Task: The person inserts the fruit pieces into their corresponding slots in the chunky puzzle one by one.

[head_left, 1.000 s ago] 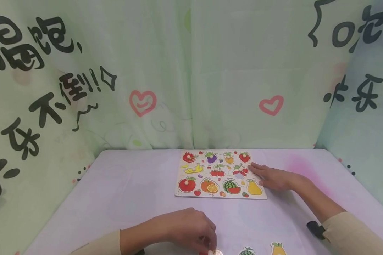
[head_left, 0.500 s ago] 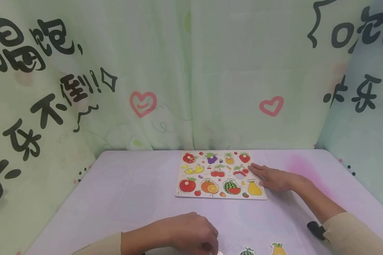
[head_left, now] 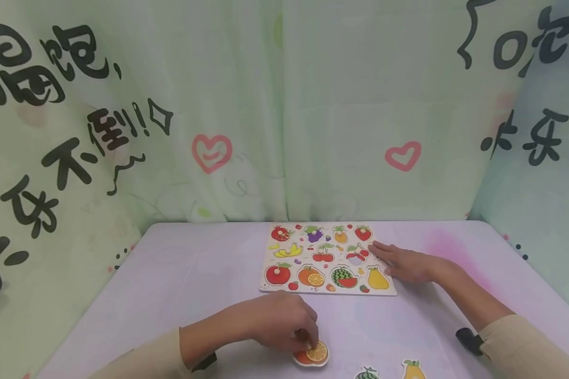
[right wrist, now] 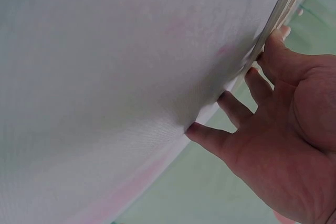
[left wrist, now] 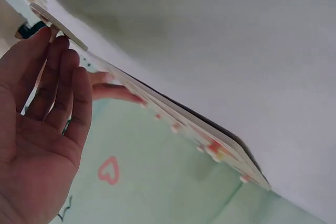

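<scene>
In the head view, my left hand (head_left: 286, 321) pinches an orange-shaped puzzle piece (head_left: 316, 353) between thumb and fingertips. The left wrist view has this piece (left wrist: 58, 26) edge-on at the fingertips of the left hand (left wrist: 47, 108), just off the table surface. My right hand (head_left: 408, 263) rests at the right side of a fruit puzzle board (head_left: 313, 291), fingers extended. Seen from the right wrist, the thumb of the right hand (right wrist: 283, 124) touches the board's edge (right wrist: 281, 9), and other fingertips meet the tabletop.
A watermelon piece (head_left: 367, 373) and a pear piece (head_left: 413, 370) lie near the table's front, partly cut off by the frame. The white-lilac table (head_left: 194, 273) extends left of the board. A printed curtain (head_left: 332, 105) stands behind it.
My left hand dips slightly toward the front edge, then moves up and forward, bringing the orange piece fully into the head view. The right hand and board stay put.
</scene>
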{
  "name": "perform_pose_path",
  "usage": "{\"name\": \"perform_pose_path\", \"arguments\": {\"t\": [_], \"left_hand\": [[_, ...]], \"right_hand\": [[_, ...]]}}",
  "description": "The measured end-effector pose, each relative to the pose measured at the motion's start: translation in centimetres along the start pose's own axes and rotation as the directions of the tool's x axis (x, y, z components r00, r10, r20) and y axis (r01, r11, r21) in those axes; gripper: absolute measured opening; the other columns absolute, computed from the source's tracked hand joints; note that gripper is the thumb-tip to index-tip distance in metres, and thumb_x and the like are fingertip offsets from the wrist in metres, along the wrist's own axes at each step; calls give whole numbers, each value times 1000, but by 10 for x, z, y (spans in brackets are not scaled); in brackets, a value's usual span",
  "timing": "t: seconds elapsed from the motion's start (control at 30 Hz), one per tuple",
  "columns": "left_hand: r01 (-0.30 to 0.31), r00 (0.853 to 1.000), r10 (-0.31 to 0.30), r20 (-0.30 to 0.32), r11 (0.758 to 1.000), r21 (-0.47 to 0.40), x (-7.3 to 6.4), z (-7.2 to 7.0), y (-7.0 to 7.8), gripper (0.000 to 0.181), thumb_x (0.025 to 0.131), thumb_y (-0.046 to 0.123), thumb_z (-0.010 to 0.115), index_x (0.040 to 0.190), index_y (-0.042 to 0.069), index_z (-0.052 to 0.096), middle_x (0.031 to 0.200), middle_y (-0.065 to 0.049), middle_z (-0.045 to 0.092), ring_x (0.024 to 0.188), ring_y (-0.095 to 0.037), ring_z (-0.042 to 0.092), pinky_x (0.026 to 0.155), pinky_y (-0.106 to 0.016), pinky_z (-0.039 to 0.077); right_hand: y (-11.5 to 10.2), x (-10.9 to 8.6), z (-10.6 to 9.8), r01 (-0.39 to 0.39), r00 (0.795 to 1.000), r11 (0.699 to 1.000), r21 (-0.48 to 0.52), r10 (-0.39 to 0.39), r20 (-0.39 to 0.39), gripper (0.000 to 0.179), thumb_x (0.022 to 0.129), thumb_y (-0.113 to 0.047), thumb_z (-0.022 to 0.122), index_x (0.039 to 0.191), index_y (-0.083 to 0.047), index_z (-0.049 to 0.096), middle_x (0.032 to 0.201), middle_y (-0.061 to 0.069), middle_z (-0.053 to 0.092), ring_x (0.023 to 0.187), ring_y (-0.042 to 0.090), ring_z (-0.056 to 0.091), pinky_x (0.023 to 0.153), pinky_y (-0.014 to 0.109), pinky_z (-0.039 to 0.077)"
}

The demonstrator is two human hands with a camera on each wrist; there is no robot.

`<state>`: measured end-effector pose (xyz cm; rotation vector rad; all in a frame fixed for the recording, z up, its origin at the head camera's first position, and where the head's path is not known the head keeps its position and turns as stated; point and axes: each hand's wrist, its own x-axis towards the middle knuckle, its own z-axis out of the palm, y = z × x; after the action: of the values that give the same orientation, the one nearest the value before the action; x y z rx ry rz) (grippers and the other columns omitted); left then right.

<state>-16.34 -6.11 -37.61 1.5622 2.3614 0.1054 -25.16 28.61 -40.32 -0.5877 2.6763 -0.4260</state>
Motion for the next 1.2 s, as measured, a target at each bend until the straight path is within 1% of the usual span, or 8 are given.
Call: {"name": "perform_pose_path", "arguments": {"t": [0.13, 0.23, 0.33, 0.43, 0.67, 0.87, 1.0, 1.2], "left_hand": [[25, 999, -26, -34, 999, -22, 3, -6, -19, 12, 94, 22, 79, 105, 26, 82, 87, 19, 68, 77, 7, 56, 72, -6, 44], [58, 996, -61, -64, 998, -34, 7, -9, -34, 11, 94, 21, 80, 103, 25, 82, 86, 19, 68, 75, 4, 55, 71, -8, 46], [99, 992, -102, -80, 994, -43, 14, -12, -46, 11, 93, 22, 80, 103, 27, 83, 85, 20, 68, 75, 2, 55, 70, -11, 47], [112, 989, -115, -92, 993, -43, 23, -15, -55, 12, 93, 22, 80, 104, 26, 83, 86, 19, 69, 75, 0, 56, 70, -12, 48], [158, 981, -162, -109, 987, -44, 40, -22, -70, 11, 93, 20, 80, 102, 26, 83, 89, 18, 72, 78, 0, 57, 71, -14, 48], [173, 977, -175, -120, 984, -28, 53, -24, -85, 11, 94, 19, 78, 102, 26, 83, 93, 16, 75, 79, -2, 59, 73, -14, 50], [208, 971, -211, -112, 977, -35, 58, -26, -92, 12, 94, 20, 79, 104, 25, 83, 95, 15, 75, 82, -2, 60, 75, -14, 51], [253, 960, -259, -101, 965, -75, 62, -30, -95, 14, 93, 21, 80, 106, 24, 83, 94, 14, 75, 84, -3, 61, 74, -15, 52]], "right_hand": [[-1, -1, -1, -15, 1000, 1000, 10, 15, 2, 73, 102, -22, 63, 164, -7, 28, 170, 24, 20, 152, 58, 18, 115, 73, 30], [-1, -1, -1, -17, 1000, 1000, -1, 17, -1, 72, 102, -23, 63, 164, -8, 29, 170, 24, 21, 152, 58, 19, 115, 72, 31], [-1, -1, -2, -14, 1000, 1000, -12, 14, -4, 73, 102, -23, 63, 164, -8, 29, 170, 24, 22, 152, 58, 20, 114, 72, 32], [0, -2, -3, -11, 1000, 1000, -19, 11, -6, 72, 102, -23, 63, 164, -8, 29, 170, 24, 22, 152, 57, 21, 114, 72, 32], [-1, -2, -2, 1, 1000, 1000, 16, -1, -5, 72, 101, -21, 63, 163, -7, 30, 170, 24, 22, 152, 59, 18, 115, 73, 30], [0, -1, 0, -3, 1000, 1000, 2, 3, -7, 72, 102, -22, 63, 164, -7, 29, 170, 24, 22, 152, 58, 20, 115, 72, 31], [-1, -2, 0, -4, 1000, 1000, 6, 4, -4, 72, 102, -22, 63, 164, -7, 29, 170, 24, 22, 152, 58, 20, 115, 72, 32], [-1, -1, 0, -8, 1000, 1000, 4, 8, -2, 73, 102, -22, 63, 164, -7, 29, 170, 24, 21, 152, 58, 19, 115, 72, 31]]}}
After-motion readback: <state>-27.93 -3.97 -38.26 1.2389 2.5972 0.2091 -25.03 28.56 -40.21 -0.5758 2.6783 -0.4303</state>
